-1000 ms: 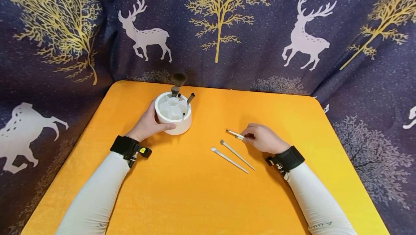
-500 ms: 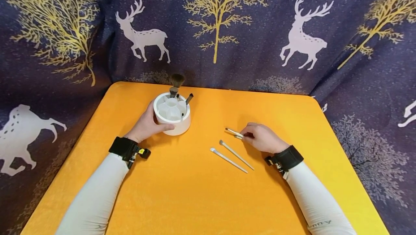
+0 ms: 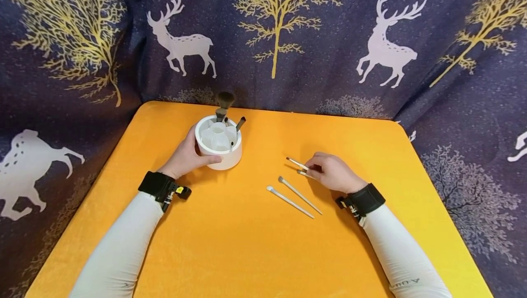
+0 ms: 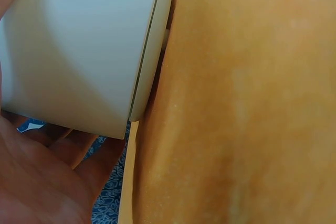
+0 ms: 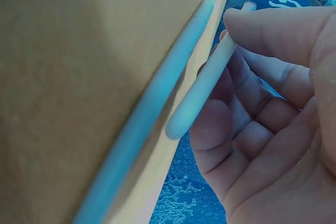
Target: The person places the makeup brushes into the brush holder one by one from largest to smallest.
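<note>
My left hand (image 3: 185, 158) grips a round white brush holder (image 3: 225, 159) from its left side, thumb across the front. Inside the holder's divided top stand several dark-tipped makeup brushes (image 3: 224, 101). To the right, my right hand (image 3: 335, 173) pinches a slim makeup brush (image 3: 296, 164) between thumb and fingers, its small dark tip pointing left. Just below that tip lies another brush (image 3: 303, 173), partly hidden by the hand. In the right wrist view the pinched brush's pale handle (image 5: 202, 95) is raised off the table, beside a brush (image 5: 149, 111) lying flat.
Two more makeup brushes, a grey-tipped one (image 3: 300, 195) and a pale-tipped one (image 3: 290, 202), lie slanted side by side left of my right wrist. Orange cloth (image 3: 247, 252) covers the table. A dark curtain (image 3: 255, 28) with deer and trees hangs behind the back edge.
The pinched brush has risen slightly, and its tip has parted from the brush beneath it. My left hand and the holder stay in place.
</note>
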Available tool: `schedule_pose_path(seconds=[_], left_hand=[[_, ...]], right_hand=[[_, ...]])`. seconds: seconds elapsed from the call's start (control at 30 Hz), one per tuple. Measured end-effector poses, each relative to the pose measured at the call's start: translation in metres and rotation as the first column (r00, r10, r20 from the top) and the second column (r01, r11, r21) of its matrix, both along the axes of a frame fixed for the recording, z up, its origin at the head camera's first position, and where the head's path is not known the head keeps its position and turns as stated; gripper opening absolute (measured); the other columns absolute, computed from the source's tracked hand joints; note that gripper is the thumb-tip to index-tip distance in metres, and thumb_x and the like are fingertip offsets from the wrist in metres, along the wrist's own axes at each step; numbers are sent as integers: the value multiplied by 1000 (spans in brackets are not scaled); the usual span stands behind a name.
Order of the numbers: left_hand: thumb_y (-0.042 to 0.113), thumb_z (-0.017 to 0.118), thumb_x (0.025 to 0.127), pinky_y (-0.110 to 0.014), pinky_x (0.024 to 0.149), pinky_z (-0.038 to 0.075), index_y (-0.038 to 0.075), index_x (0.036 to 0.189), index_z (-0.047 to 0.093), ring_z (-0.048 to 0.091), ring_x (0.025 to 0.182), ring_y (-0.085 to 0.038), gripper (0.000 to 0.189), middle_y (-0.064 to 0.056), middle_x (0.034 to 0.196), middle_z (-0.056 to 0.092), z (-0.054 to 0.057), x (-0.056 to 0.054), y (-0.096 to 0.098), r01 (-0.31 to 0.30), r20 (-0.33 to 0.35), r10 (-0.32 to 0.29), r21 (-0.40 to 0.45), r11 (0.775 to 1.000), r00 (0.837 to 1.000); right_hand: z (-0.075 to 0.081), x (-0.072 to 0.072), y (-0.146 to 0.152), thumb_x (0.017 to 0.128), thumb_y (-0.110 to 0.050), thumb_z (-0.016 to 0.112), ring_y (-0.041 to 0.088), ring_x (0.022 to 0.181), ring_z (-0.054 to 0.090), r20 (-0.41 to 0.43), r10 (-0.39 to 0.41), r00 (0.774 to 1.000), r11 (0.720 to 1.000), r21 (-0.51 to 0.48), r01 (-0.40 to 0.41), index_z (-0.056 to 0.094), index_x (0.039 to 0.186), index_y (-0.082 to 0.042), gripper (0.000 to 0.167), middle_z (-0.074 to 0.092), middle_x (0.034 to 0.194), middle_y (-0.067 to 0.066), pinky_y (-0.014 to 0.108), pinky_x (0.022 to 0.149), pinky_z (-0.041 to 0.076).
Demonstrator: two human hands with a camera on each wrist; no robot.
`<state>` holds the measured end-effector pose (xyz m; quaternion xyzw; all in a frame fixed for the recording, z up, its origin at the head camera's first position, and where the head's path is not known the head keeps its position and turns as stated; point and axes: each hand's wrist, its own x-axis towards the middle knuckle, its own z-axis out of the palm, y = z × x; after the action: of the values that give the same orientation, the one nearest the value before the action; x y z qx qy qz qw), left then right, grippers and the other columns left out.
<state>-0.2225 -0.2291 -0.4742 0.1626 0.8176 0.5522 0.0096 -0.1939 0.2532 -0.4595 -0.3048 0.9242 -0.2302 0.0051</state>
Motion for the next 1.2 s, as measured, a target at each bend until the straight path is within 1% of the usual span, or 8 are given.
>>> schedule_pose_path(seconds=[0.2, 0.47, 0.63, 0.73, 0.8, 1.0, 1.2], left_hand=[[18, 103, 82, -60, 128, 34, 23, 177, 23, 45, 151, -36, 124, -11, 170, 42, 1, 0, 0, -4, 19, 5, -9, 1000, 1000], [22, 103, 83, -62, 128, 33, 23, 178, 20, 44, 153, -37, 125, -12, 172, 41, 1, -1, -1, 2, 7, -2, -30, 1000, 1000], [23, 102, 84, -62, 128, 34, 23, 177, 21, 45, 152, -37, 124, -11, 171, 41, 1, 1, -1, 2, 15, -2, -25, 1000, 1000], [24, 102, 84, -62, 128, 34, 24, 177, 21, 45, 151, -37, 123, -11, 171, 41, 1, 1, -1, 2, 16, -2, -24, 1000, 1000], [23, 102, 84, -61, 128, 34, 23, 177, 21, 45, 151, -37, 123, -11, 171, 41, 1, 1, -1, 7, 14, -6, -20, 1000, 1000], [16, 101, 85, -58, 128, 33, 24, 176, 24, 45, 151, -34, 119, -9, 170, 42, 0, 1, 1, 13, 17, -13, 25, 1000, 1000], [17, 102, 83, -59, 128, 33, 24, 176, 24, 45, 151, -34, 122, -10, 169, 43, 2, 2, 0, 8, 12, -8, 8, 1000, 1000]], right_hand=[[3, 0, -1, 103, -16, 83, 14, 82, 57, 2, -10, 1000, 1000, -12, 10, 85, 112, -15, 9, 68, 97, -8, 37, 75, 51], [8, -1, -2, 102, -13, 83, 13, 79, 56, -11, 0, 1000, 999, -42, -1, 85, 113, -12, 12, 68, 97, -7, 35, 72, 49], [12, -3, -1, 103, -13, 82, 13, 79, 56, -7, 6, 1000, 998, -60, -6, 83, 115, -10, 12, 67, 97, -7, 35, 70, 49], [15, -5, -1, 104, -13, 81, 12, 80, 57, -18, 13, 1000, 998, -63, -14, 83, 116, -9, 13, 67, 96, -6, 35, 71, 50], [17, -5, -1, 104, -13, 81, 12, 81, 58, -22, 17, 1000, 998, -67, -19, 83, 117, -8, 13, 67, 97, -6, 35, 72, 50], [25, -6, -3, 104, -10, 80, 13, 82, 59, -11, 20, 1000, 997, -74, -20, 83, 118, -7, 14, 68, 97, -5, 38, 73, 51], [28, -7, -6, 105, -11, 79, 13, 85, 61, 8, 5, 1000, 997, -75, -4, 83, 118, -8, 13, 69, 98, -4, 39, 75, 53]])
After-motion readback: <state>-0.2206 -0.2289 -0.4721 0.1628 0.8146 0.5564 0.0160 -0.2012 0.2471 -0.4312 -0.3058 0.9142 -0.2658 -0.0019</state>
